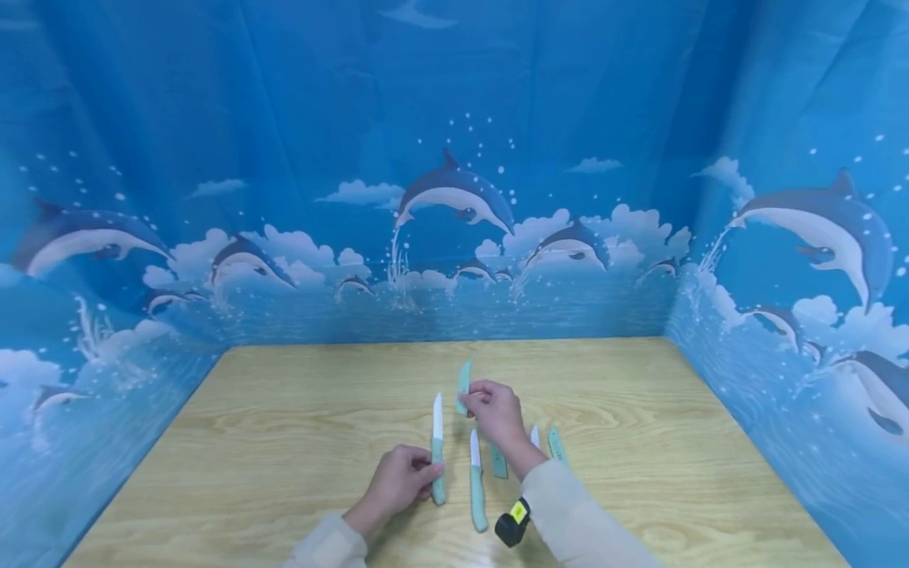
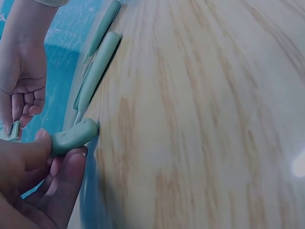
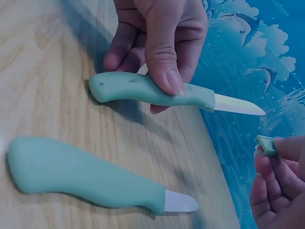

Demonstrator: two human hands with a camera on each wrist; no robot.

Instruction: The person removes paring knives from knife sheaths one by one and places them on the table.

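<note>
My left hand grips a paring knife by its mint-green handle, thumb on one side. The white blade is bare and points away from me. A little further off and to the right, my right hand pinches a mint-green blade sheath at its near end. Tip and sheath opening are apart in the right wrist view, where the sheath's open end faces the blade. Between my forearms lies a second paring knife, its white blade uncovered.
Partly behind my right forearm lie a green sheath, another white blade and a further sheath. Close to my right sleeve is a small black object with a yellow label. A blue dolphin-print curtain encloses the wooden table.
</note>
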